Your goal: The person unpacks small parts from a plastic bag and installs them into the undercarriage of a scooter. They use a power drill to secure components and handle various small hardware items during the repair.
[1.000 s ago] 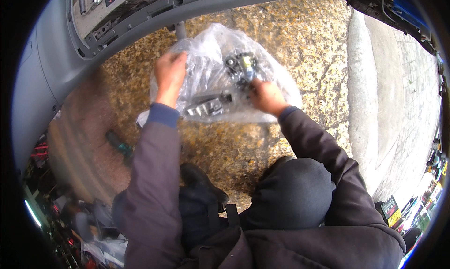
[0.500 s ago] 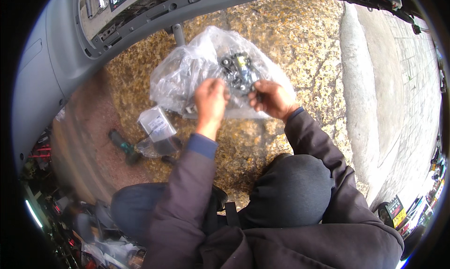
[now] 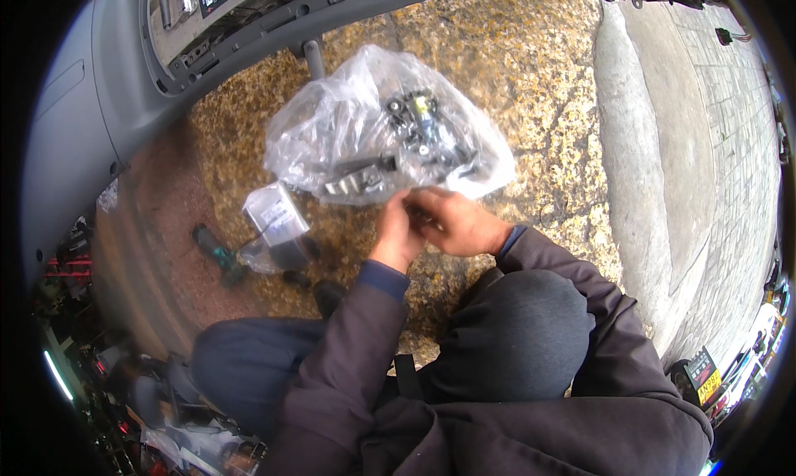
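Observation:
My left hand (image 3: pixel 397 234) and my right hand (image 3: pixel 466 224) meet just on my side of a clear plastic bag (image 3: pixel 319 128). Both have their fingers curled in and pressed together; whatever is between them is hidden. The bag lies spread and crumpled on the mottled yellow-brown ground. In or on it sits a cluster of dark and shiny metal parts (image 3: pixel 423 126), one with a yellowish patch. A black piece and a silvery piece (image 3: pixel 358 180) lie along its near edge.
Left of my hands lies a small clear packet with a white label (image 3: pixel 280 216). Farther left is a teal-and-black tool (image 3: pixel 217 255), perhaps a cordless driver. A grey moulded panel (image 3: pixel 124 103) curves around the upper left. My bent knee (image 3: pixel 518 335) rises close below my right hand.
Both hands have come off the bag toward me and together, my right moving left and my left slightly right. The metal parts on the bag now show more fully.

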Tool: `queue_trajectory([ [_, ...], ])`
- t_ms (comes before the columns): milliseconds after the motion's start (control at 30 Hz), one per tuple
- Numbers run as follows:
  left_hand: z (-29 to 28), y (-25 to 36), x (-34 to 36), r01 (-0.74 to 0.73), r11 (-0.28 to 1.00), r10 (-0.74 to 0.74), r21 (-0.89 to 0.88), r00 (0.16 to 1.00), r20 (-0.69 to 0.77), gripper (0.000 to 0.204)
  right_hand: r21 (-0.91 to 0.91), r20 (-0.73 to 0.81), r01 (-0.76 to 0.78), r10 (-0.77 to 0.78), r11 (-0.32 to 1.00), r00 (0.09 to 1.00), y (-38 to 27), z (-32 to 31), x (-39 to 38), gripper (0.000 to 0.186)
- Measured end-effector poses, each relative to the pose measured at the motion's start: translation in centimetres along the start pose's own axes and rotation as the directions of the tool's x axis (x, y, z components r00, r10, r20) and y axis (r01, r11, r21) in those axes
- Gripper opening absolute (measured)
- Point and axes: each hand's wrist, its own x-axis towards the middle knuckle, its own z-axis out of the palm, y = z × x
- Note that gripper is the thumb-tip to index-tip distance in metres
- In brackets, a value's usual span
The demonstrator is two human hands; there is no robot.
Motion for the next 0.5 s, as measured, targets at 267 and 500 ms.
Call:
queue_trajectory([
  [267, -0.3, 0.4, -0.4, 0.027, 0.999, -0.029, -0.034, 0.998, -0.048, 0.017, -0.164, -0.34, -0.228, 0.162, 0.96, 0.926, 4.2, -1.6, 3.0, 0.016],
  [500, -1.0, 1.2, -1.8, 0.021, 1.0, -0.021, 0.018, 1.0, 0.001, 0.017, -0.428, -0.314, -0.248, 0.115, 0.869, 0.942, 8.8, -0.6, 7.9, 0.021],
])
